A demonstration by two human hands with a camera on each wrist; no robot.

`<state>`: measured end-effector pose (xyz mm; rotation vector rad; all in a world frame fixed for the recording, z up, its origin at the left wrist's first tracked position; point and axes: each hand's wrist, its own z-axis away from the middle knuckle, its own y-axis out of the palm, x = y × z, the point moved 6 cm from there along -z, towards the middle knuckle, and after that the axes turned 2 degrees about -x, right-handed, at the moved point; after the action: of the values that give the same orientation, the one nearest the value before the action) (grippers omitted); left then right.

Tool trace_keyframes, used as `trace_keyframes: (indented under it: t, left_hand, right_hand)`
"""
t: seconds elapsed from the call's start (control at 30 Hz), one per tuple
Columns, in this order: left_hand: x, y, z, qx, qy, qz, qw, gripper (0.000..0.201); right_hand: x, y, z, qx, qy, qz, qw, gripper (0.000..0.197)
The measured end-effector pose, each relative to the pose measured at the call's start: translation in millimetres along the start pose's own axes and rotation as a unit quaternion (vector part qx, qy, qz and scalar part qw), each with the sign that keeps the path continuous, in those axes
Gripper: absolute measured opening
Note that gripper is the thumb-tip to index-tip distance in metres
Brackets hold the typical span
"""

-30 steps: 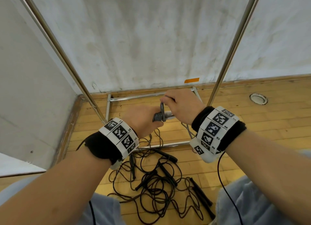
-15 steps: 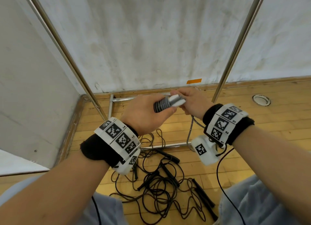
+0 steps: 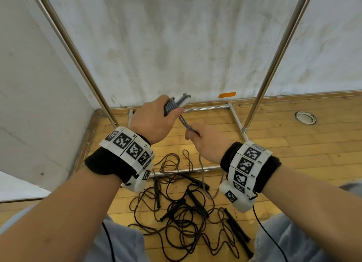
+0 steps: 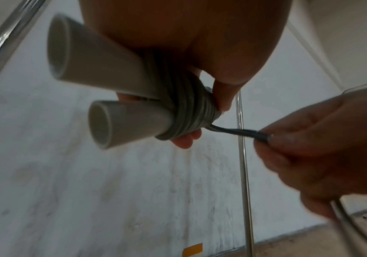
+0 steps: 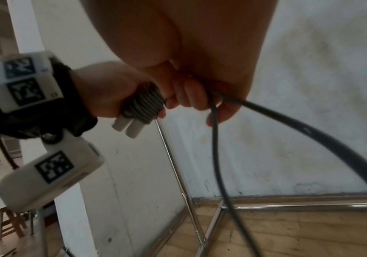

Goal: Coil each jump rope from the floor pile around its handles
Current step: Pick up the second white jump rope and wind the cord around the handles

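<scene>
Left hand (image 3: 151, 122) grips the grey handles (image 4: 116, 97) with cord (image 3: 188, 125) coiled around them, above the floor pile (image 3: 188, 212), while the right hand (image 3: 207, 142) pinches the loose cord just beside the handles.

Both hands worked in open air between two slanting metal poles, one on the left (image 3: 78, 60) and one on the right (image 3: 274, 60). Ahead, the white wall (image 3: 176, 36) closed the space, and a second wall (image 3: 29, 105) closed the left. Below, the rack's floor bars (image 3: 205, 107) framed bare wooden floor (image 3: 293, 154). Nearer the person, a tangled pile of black jump ropes (image 3: 186, 212) covered the boards between the knees.
</scene>
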<state>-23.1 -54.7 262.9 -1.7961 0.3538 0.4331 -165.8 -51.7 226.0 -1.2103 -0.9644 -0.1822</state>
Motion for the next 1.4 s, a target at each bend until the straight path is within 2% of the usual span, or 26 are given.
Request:
trace_keyframes:
  t: [0.13, 0.3, 0.43, 0.57, 0.7, 0.87, 0.97, 1.07, 1.23, 1.3, 1.4]
  left_hand:
    - [12, 9, -2, 0.031, 0.006, -0.090, 0.995, 0.027]
    - [18, 23, -1, 0.072, 0.010, -0.133, 0.988, 0.029]
    - [12, 30, 4, 0.098, 0.018, -0.125, 0.987, 0.033]
    - [-6, 40, 14, 0.140, 0.069, -0.104, 0.982, 0.018]
    - [-21, 43, 22, 0.159, 0.112, -0.088, 0.977, 0.033]
    - [-32, 36, 28, 0.117, 0.124, -0.048, 0.984, 0.052]
    - [-32, 27, 27, 0.072, 0.115, 0.000, 0.991, 0.048]
    - [-32, 19, 24, 0.061, 0.094, 0.060, 0.992, 0.049]
    - [-33, 17, 24, 0.073, 0.036, 0.181, 0.980, 0.035]
    - [-31, 18, 24, 0.078, 0.024, 0.183, 0.980, 0.022]
    - [-29, 20, 22, 0.090, 0.017, 0.174, 0.980, 0.009]
  right_hand:
    - [5, -6, -2, -0.009, -0.024, 0.064, 0.998, 0.020]
    - [12, -8, 0, 0.011, -0.074, 0.217, 0.973, 0.017]
    - [17, -16, 1, 0.012, -0.114, 0.253, 0.961, 0.018]
    - [17, -27, -2, -0.008, -0.135, 0.217, 0.967, 0.016]
    - [8, -39, -7, -0.061, -0.116, 0.128, 0.983, 0.022]
    - [-4, -48, -12, -0.101, -0.057, -0.024, 0.993, 0.016]
    - [-11, -53, -16, -0.117, -0.036, -0.138, 0.983, 0.018]
    - [-18, -52, -19, -0.081, -0.001, -0.243, 0.967, 0.021]
    - [-17, -38, -21, -0.022, 0.017, -0.412, 0.911, 0.029]
    - [-17, -33, -20, -0.028, 0.024, -0.415, 0.909, 0.031]
    - [-15, -34, -17, -0.073, 0.022, -0.319, 0.945, 0.029]
